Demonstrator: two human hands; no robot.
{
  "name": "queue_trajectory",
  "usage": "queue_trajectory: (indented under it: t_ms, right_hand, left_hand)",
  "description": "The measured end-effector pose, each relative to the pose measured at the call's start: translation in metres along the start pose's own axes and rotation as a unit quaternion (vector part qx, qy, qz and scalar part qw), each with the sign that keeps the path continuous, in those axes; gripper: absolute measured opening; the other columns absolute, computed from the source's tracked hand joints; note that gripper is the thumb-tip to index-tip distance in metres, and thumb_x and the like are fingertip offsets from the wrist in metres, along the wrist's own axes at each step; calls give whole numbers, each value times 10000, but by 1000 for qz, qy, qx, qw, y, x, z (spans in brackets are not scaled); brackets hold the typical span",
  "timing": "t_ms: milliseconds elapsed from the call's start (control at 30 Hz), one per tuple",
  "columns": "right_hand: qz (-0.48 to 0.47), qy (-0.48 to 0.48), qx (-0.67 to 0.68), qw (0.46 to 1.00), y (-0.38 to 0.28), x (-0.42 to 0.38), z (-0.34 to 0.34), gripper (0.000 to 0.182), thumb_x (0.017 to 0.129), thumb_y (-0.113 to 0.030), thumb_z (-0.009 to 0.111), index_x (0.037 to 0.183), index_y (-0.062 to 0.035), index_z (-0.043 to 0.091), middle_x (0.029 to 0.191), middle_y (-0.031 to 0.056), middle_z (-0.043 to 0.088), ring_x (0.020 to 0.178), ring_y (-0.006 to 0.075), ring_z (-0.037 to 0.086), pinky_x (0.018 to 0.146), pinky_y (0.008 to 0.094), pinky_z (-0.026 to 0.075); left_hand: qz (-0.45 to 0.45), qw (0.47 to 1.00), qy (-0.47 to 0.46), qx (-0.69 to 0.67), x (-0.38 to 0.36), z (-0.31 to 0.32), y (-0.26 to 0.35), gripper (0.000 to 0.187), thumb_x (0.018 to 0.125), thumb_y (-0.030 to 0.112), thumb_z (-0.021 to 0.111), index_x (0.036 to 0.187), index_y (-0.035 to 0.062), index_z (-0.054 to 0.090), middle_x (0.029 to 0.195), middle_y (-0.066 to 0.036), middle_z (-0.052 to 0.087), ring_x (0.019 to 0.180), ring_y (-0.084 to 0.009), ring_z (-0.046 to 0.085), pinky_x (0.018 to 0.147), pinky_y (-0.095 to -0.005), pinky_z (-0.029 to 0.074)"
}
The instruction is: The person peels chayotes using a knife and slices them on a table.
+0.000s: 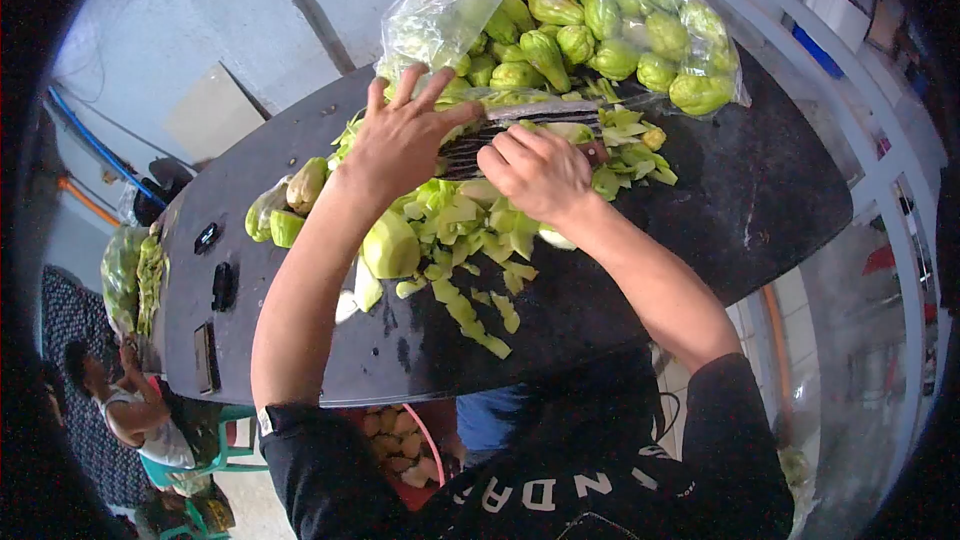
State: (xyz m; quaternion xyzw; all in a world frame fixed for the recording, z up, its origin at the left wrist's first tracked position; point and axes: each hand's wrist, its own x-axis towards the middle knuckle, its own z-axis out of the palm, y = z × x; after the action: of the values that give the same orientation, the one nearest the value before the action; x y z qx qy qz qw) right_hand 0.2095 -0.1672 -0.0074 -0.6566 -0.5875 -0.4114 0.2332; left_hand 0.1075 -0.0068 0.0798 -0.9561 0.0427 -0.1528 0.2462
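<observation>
My left hand [405,135] is spread open, fingers apart, over the left end of a black-and-white striped surface [465,152] on the dark table. Close to it on the right, my right hand [535,168] has its fingers curled over the striped surface; what they hold, if anything, is hidden. A brown handle-like piece [594,152] shows just right of that hand. Green peelings [455,220] lie around and below both hands. A large peeled chayote [390,246] rests below my left hand.
A clear plastic bag [430,20] of green chayotes [545,55] stands at the table's back. Chayote pieces [285,230] and small black objects [222,285] are on the left. A pink-rimmed container [428,440] sits below the front edge. Another person [135,410] sits at far left.
</observation>
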Motion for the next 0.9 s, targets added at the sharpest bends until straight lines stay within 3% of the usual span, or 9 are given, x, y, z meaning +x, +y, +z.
queue_trajectory:
  t_ms: [233, 300, 433, 567, 700, 767, 900]
  right_hand:
    - [-8, 12, -3, 1000, -3, 1, 2, 89, 736, -142, 614, 722, -105, 535, 704, 20, 524, 736, 189, 588, 594, 325, 517]
    - [-10, -2, -20, 1000, -2, -1, 6, 88, 741, -164, 610, 708, -123, 539, 710, 6, 531, 756, 177, 594, 612, 316, 523]
    - [-15, -16, -47, 999, -3, -1, 5, 87, 748, -177, 603, 702, -133, 544, 727, -7, 547, 780, 166, 602, 629, 310, 533]
    - [10, -24, -44, 999, 4, 0, 1, 82, 753, -175, 604, 731, -118, 549, 740, 11, 556, 788, 176, 611, 613, 324, 541]
    - [19, -45, -59, 997, 16, -3, 3, 86, 758, -167, 601, 729, -115, 538, 760, 25, 554, 784, 182, 610, 588, 339, 538]
    - [17, -38, -55, 998, 14, -2, 7, 88, 760, -165, 599, 727, -112, 536, 751, 23, 545, 775, 180, 606, 586, 336, 533]
    - [13, -20, -56, 998, 11, -1, 5, 88, 755, -161, 599, 724, -113, 531, 742, 19, 535, 761, 184, 598, 582, 330, 521]
  left_hand:
    - [-118, 989, -75, 43, -29, -4, -37, 748, 711, -46, 531, 1366, 316, 541, 1491, -108, 362, 1357, -349, 330, 1047, -522, 328]
    - [-141, 990, 22, -2, -26, -12, -27, 764, 698, -54, 523, 1371, 307, 534, 1479, -122, 368, 1350, -354, 334, 1056, -522, 322]
    - [-27, 999, 35, -18, -17, -3, 14, 782, 734, -35, 522, 1415, 345, 466, 1479, -115, 370, 1352, -352, 334, 1064, -546, 315]
    - [-29, 998, 20, -49, -14, 14, 20, 766, 764, -17, 535, 1421, 369, 455, 1474, -114, 388, 1353, -344, 340, 1059, -561, 311]
    - [-130, 989, -23, 68, -29, 28, -14, 699, 793, 1, 534, 1392, 360, 510, 1447, -137, 429, 1342, -348, 360, 1021, -565, 331]
    - [-173, 984, -15, 46, -34, 26, -23, 704, 780, -4, 536, 1391, 345, 509, 1448, -139, 418, 1339, -365, 357, 1026, -575, 326]
    - [-94, 993, 51, -47, -32, 10, 6, 740, 731, -29, 532, 1381, 324, 511, 1442, -138, 401, 1333, -376, 359, 1039, -566, 327]
